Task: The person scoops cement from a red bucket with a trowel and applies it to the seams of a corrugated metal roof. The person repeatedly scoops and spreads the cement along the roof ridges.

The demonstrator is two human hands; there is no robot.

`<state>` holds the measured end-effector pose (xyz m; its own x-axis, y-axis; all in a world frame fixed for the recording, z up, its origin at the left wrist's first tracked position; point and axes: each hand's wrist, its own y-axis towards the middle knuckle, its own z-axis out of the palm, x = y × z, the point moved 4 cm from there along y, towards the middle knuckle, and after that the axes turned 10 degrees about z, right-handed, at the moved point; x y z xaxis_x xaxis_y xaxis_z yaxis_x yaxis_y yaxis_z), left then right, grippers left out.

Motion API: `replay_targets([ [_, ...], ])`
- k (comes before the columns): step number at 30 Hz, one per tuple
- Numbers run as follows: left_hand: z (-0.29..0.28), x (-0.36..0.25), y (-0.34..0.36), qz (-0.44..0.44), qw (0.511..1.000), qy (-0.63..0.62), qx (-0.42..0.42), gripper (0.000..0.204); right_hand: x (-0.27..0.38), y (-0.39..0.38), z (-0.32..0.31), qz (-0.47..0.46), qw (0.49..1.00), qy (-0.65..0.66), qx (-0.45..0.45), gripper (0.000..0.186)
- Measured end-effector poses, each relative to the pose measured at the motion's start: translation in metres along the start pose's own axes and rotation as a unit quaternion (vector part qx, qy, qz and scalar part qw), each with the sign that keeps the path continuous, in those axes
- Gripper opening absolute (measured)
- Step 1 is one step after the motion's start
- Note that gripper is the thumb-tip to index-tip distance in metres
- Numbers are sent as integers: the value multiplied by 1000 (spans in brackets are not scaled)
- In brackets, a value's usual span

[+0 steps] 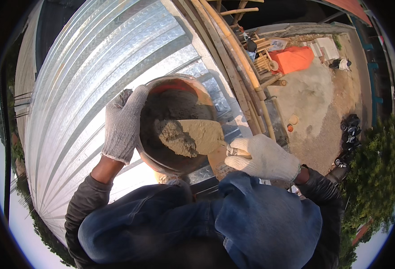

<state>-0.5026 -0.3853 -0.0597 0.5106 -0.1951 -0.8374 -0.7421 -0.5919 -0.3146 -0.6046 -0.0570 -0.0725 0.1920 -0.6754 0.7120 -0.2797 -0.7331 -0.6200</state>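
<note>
A round bucket (150, 158) with a reddish patch inside its far wall stands in front of my knees, with wet grey mortar (173, 104) in it. My left hand (125, 123), in a grey knitted glove, is closed on the bucket's left rim. In a pale glove, my right hand (262, 157) grips the handle of a trowel (208, 136) at the bucket's right side. The trowel's blade is coated with mortar and reaches over the bucket, a thick lump lying toward its tip. My fingers cover most of the handle.
Ribbed metal sheeting (103, 58) spreads to the left and under the bucket. Bamboo poles (233, 40) run along its right edge. Far below lie a concrete yard (309, 98), an orange tarp (291, 60), parked motorcycles (351, 134) and a tree (372, 170).
</note>
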Motion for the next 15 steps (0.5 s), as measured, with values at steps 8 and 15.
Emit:
replay_targets([
  [8, -7, 8, 4, 12, 1000, -18, -14, 31, -19, -24, -3, 65, 994, 77, -37, 43],
  [15, -10, 7, 3, 7, 998, -51, -40, 37, -55, -48, -22, 92, 973, 68, -199, 32],
])
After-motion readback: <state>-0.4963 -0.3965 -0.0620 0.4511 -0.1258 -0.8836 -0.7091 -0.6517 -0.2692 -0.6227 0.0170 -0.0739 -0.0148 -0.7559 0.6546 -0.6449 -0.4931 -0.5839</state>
